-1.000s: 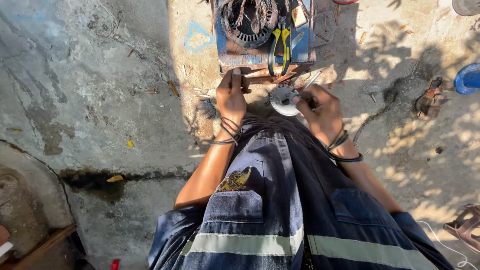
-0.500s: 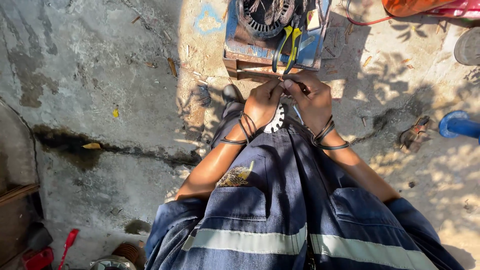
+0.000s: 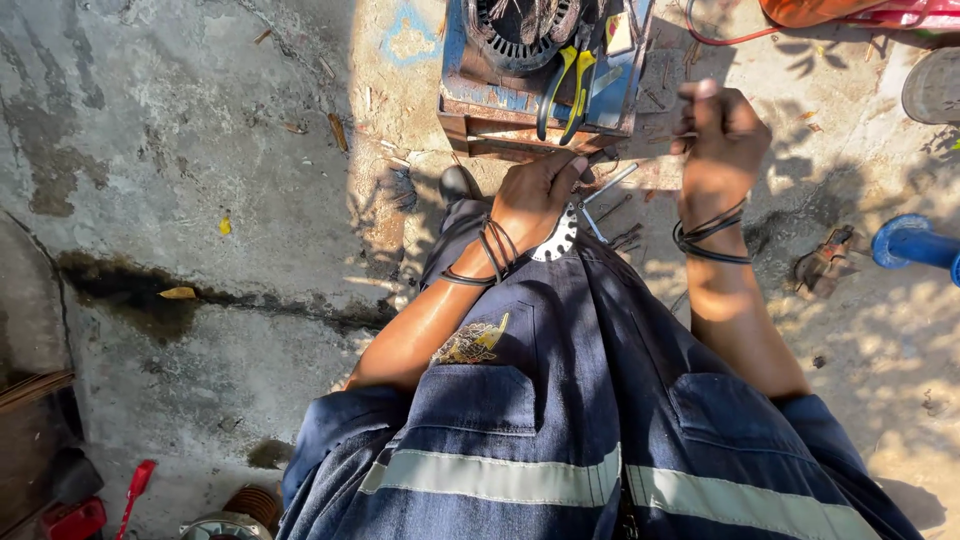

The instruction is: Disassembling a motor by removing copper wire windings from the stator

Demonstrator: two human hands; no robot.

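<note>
**Two hands at a small toothed metal part, above rough concrete**

The left hand [image 3: 540,195] rests on a round, pale metal part with a toothed edge [image 3: 560,238], which lies on the knee of the dark blue work overalls [image 3: 560,400]. Its fingers are curled down over the top of the part, so only the lower edge with its small teeth is visible. Thin black cords are wound around the wrist.

The right hand [image 3: 722,140] is raised and well apart from the left one, near the right side of the metal box. Its fingers are closed into a loose fist; it seems to pinch something thin, but I cannot tell what. Black cords go around this wrist too.

Just beyond the left hand stands a rusty blue metal box [image 3: 500,100], with worn paint and a rectangular shape. On it lies a dark ring-shaped motor part with copper-coloured windings [image 3: 515,30] and pliers with yellow and dark handles [image 3: 568,85].

The floor [image 3: 200,150] is grey, cracked concrete with a dark wet stain and a few dry leaves. The overalls have a reflective grey stripe and a small gold embroidered patch [image 3: 472,342] on the left thigh. A blue plastic object [image 3: 915,245] lies at the right edge, and a red-handled tool [image 3: 135,485] at the lower left.
</note>
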